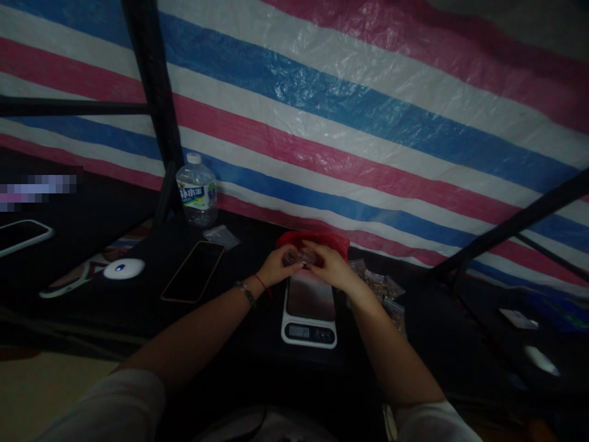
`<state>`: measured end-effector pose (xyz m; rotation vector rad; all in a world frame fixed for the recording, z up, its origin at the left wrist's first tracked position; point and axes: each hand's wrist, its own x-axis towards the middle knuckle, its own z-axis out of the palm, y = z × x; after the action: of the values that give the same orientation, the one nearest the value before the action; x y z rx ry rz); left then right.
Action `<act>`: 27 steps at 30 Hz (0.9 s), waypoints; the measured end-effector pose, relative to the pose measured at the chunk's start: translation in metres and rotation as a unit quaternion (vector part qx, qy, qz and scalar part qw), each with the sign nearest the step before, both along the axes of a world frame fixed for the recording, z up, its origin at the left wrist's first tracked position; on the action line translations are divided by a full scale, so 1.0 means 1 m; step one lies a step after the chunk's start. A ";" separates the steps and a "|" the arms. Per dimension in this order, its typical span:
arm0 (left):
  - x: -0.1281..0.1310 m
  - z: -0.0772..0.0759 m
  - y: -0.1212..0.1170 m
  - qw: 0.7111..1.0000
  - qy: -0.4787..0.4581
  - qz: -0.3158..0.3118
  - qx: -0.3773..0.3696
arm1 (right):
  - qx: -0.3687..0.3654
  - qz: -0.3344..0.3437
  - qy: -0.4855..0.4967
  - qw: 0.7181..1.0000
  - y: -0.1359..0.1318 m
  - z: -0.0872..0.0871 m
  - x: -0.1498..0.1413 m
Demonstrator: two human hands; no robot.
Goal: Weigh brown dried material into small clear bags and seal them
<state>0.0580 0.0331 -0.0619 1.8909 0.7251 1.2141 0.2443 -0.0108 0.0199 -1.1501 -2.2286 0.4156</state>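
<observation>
I see a striped tarp (368,123) in blue, pink and white filling the back of the view, with dark poles (154,104) crossing in front of it. Below it runs the dark tabletop (138,307), dimly lit.

On the tabletop, directly ahead of me, sits a white digital scale (309,310) with its display facing me. Just behind it lies a red bag (317,240). To the right of the scale there is a cluster of small clear packets (381,288); I cannot make out what they contain.

To the left stands a plastic water bottle (197,191) with a white cap, upright beside a pole. A dark phone (193,271) lies flat between the bottle and my left arm, and a small clear packet (221,236) rests near the bottle. Further left is a white rounded device (124,268) with a tiny light, and a second phone (23,234) lies at the far left edge.

My 2 hands meet above the far end of the scale. The left hand (276,267) and right hand (329,265) each have a closed grip on 1 small clear item (298,256), held between them just in front of the red bag. It is too dark and small for me to identify it. A red string and a bracelet (248,293) circle my left wrist.
</observation>
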 end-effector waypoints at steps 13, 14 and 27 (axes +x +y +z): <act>-0.004 0.003 0.008 0.897 -0.260 -0.163 -0.319 | -0.023 -0.055 -0.046 0.997 -0.042 -0.049 0.033; -0.005 0.006 0.007 0.890 -0.257 -0.164 -0.340 | -0.012 -0.050 -0.036 0.998 -0.039 -0.044 0.033; -0.009 -0.001 0.005 0.873 -0.269 -0.178 -0.366 | 0.028 0.100 -0.024 0.994 0.039 0.024 -0.022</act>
<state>0.0493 0.0383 -0.0626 0.9346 0.4082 0.9630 0.2221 0.0280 0.0440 -0.9200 -2.3926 0.4069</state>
